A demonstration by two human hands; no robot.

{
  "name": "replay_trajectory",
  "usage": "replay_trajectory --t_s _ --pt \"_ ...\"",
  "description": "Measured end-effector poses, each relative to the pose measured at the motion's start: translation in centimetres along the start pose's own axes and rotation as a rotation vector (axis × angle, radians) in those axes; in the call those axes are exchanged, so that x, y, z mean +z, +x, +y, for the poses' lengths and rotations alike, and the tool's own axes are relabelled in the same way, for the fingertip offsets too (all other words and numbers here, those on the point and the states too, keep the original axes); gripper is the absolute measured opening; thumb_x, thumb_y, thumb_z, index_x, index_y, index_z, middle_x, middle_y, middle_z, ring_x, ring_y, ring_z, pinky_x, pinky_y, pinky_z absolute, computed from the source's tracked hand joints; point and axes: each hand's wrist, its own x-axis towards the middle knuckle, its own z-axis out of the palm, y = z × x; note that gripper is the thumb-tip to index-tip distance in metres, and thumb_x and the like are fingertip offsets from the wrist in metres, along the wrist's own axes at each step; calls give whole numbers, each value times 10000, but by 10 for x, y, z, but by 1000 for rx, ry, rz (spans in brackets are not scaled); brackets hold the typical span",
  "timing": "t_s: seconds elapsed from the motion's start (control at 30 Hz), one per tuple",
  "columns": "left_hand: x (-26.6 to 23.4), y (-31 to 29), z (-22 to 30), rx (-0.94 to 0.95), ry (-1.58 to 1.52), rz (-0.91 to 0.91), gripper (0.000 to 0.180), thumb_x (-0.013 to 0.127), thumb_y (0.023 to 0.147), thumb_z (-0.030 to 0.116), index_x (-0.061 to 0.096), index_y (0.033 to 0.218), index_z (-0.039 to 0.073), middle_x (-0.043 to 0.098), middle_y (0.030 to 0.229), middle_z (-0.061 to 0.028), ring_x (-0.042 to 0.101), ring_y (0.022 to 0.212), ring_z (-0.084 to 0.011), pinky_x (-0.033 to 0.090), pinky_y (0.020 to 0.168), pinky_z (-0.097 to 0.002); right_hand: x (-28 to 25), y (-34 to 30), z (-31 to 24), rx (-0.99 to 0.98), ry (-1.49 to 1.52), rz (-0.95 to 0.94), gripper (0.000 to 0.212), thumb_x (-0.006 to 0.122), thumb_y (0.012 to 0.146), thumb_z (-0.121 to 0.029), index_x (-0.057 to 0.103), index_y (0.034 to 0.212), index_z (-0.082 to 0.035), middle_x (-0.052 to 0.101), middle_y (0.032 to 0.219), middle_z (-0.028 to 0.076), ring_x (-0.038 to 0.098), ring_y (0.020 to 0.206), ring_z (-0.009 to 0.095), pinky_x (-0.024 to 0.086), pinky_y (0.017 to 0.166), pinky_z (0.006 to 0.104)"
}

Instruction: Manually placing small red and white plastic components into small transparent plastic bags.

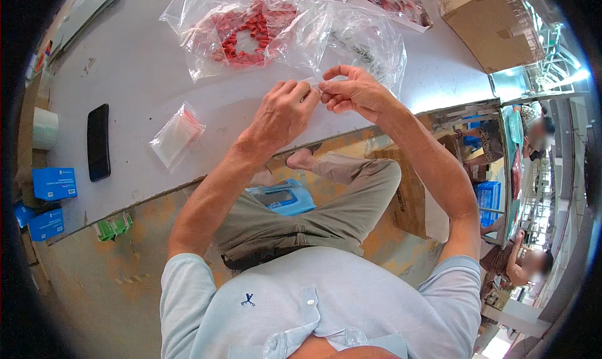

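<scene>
Both hands meet above the near edge of the grey counter [144, 77]. The left hand [282, 114] and right hand [354, 92] each pinch, fingertips closed, a small clear item [315, 83] held between them; it is too small and see-through to identify. Just behind lies a clear plastic bag of red caps [248, 26] and another clear bag [367, 39] with blurred dark contents. Left lie small zip bags [177, 135] and a black phone [98, 141].
</scene>
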Motion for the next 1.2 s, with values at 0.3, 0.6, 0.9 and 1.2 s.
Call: replay_trajectory --t_s 0.3,0.6,0.9,1.2 --pt "2 5 -8 -633 -835 26 142 689 927 40 719 1055 -15 710 855 -42 645 746 -112 536 693 -268 -48 10 -17 -373 -273 231 211 668 1008 -234 665 1080 -36 687 809 29 647 660 92 533 596 223" --pt "-5 10 -12 -716 -870 80 109 692 884 2 743 980 -11 720 829 -20 629 713 -83 529 679 -254 -102 70 -18 -664 -1058 509 193 636 857 -76 788 976 -84 775 929 131 750 856 251 593 805 358" --pt "-9 15 -8 -556 -610 100 120 689 898 -11 747 1003 0 727 873 -23 649 777 -68 541 731 -239 -87 113 -30 -556 -1342 509 201 677 803 -175 777 947 -76 749 982 187 714 953 371 560 885 453" --pt "-5 16 -14 -716 -789 118 129 686 875 -8 748 985 13 741 835 -76 670 728 -96 541 691 -248 -91 141 -31 -527 -1362 448 203 680 812 -206 751 899 -37 743 970 204 705 966 389 550 888 465"
